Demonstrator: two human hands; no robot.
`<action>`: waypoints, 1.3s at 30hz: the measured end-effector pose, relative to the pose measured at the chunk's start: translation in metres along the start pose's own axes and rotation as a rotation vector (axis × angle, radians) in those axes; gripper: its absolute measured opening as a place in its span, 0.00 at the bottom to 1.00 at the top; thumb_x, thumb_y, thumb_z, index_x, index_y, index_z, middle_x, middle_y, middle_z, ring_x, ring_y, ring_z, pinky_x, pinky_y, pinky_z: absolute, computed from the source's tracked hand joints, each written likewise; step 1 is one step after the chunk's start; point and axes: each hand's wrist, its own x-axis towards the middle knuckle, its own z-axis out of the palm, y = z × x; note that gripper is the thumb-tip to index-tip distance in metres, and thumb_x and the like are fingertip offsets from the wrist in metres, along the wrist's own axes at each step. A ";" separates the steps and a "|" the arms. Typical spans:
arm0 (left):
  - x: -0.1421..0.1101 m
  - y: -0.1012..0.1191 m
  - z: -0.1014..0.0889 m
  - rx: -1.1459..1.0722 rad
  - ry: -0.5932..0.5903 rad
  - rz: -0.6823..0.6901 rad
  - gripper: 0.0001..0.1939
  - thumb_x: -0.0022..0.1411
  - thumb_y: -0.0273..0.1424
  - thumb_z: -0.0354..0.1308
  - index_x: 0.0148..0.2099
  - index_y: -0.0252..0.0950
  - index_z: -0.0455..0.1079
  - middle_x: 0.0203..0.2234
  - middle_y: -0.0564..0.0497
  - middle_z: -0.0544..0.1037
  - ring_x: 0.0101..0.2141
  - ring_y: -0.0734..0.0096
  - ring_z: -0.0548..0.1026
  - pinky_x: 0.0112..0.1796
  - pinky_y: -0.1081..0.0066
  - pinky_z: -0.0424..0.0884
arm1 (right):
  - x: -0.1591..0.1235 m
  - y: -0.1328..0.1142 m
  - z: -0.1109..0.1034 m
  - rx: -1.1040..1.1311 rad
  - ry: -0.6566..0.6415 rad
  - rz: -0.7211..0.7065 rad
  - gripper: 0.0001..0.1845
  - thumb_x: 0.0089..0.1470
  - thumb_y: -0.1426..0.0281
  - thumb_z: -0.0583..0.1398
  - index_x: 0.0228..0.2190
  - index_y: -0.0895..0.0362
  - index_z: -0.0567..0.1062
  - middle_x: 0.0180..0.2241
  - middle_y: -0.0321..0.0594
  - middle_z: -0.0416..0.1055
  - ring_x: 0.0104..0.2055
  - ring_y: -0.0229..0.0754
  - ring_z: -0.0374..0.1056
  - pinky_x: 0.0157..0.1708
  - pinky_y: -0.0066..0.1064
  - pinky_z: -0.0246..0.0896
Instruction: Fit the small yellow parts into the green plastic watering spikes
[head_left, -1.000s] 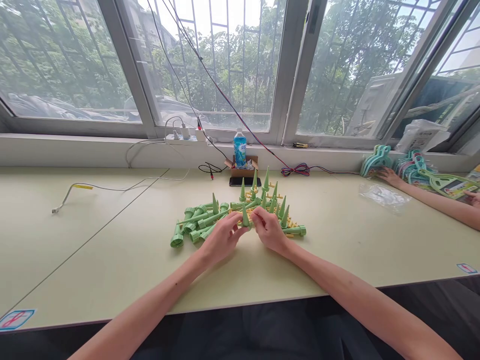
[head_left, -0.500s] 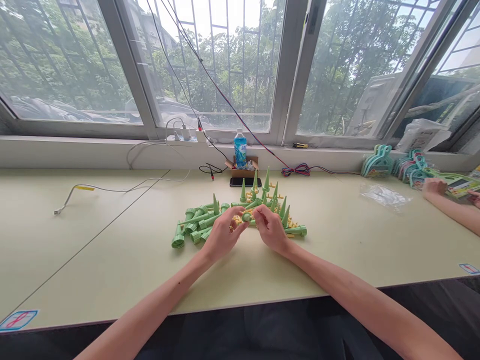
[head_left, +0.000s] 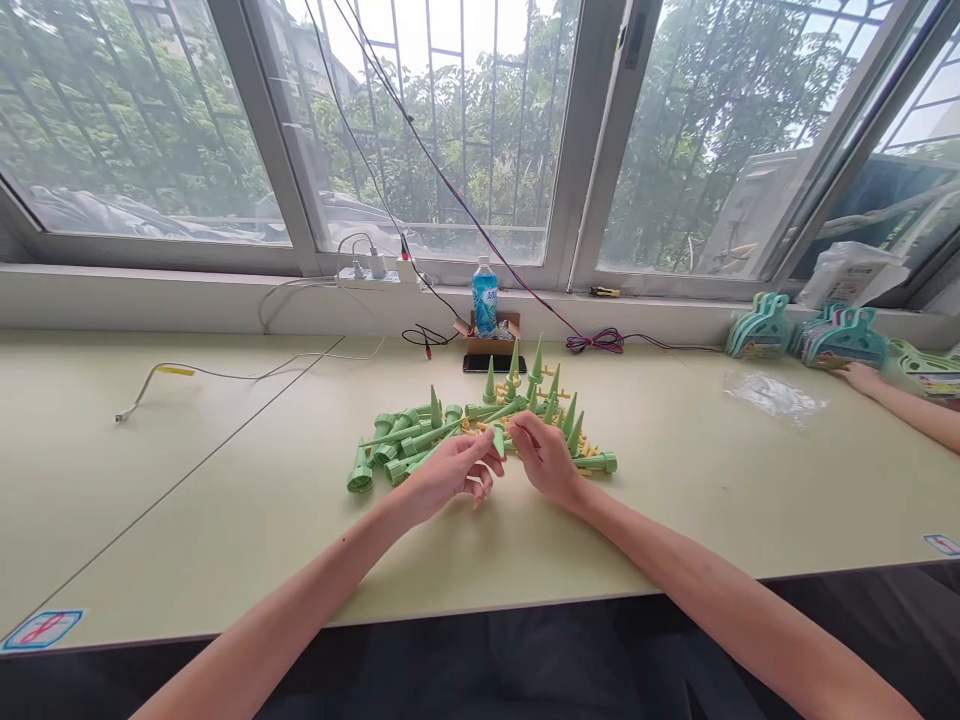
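Observation:
My left hand (head_left: pixel 457 468) pinches a small green plastic spike (head_left: pixel 499 441) between thumb and fingers, its tip pointing down towards me. Close beside it on the right, my right hand (head_left: pixel 546 460) has its fingertips pressed together; whatever they hold, if anything, is hidden. Just beyond the hands lies a pile of green plastic spikes (head_left: pixel 401 440) with ribbed caps, mostly on their sides. Several upright green cones (head_left: pixel 537 362) stand behind my right hand. Small yellow plastic pieces (head_left: pixel 589 446) lie scattered among them.
A phone (head_left: pixel 484 365) and a small cardboard box (head_left: pixel 491 345) holding a blue bottle (head_left: pixel 485 300) stand behind the pile. Coiled cable (head_left: pixel 595 341) and a plastic bag (head_left: pixel 776 396) lie to the right. Another person's hand (head_left: pixel 862 378) reaches towards packaged teal items (head_left: pixel 840 340).
My left hand has turned the green spike so its tip points down, and its fingers have curled below it. At far right, the other person's hand has shifted by the teal items.

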 end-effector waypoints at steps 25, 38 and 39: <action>0.000 -0.007 -0.002 0.358 0.131 0.315 0.19 0.62 0.45 0.58 0.28 0.36 0.62 0.17 0.56 0.68 0.18 0.76 0.69 0.20 0.74 0.67 | 0.000 0.003 0.006 0.147 -0.033 0.136 0.15 0.66 0.59 0.50 0.29 0.54 0.60 0.19 0.28 0.52 0.19 0.33 0.48 0.20 0.26 0.46; 0.002 -0.014 -0.002 0.573 0.297 0.511 0.15 0.61 0.42 0.60 0.33 0.35 0.69 0.24 0.54 0.67 0.20 0.78 0.68 0.20 0.75 0.69 | 0.002 0.000 0.006 0.164 -0.040 0.167 0.17 0.65 0.57 0.50 0.28 0.54 0.59 0.19 0.29 0.52 0.20 0.34 0.49 0.20 0.26 0.47; 0.002 -0.013 -0.002 0.593 0.307 0.527 0.14 0.61 0.42 0.60 0.32 0.35 0.69 0.26 0.53 0.67 0.20 0.78 0.69 0.20 0.76 0.69 | 0.002 0.000 0.006 0.166 -0.041 0.167 0.17 0.65 0.57 0.50 0.28 0.54 0.60 0.19 0.29 0.52 0.20 0.34 0.49 0.20 0.26 0.47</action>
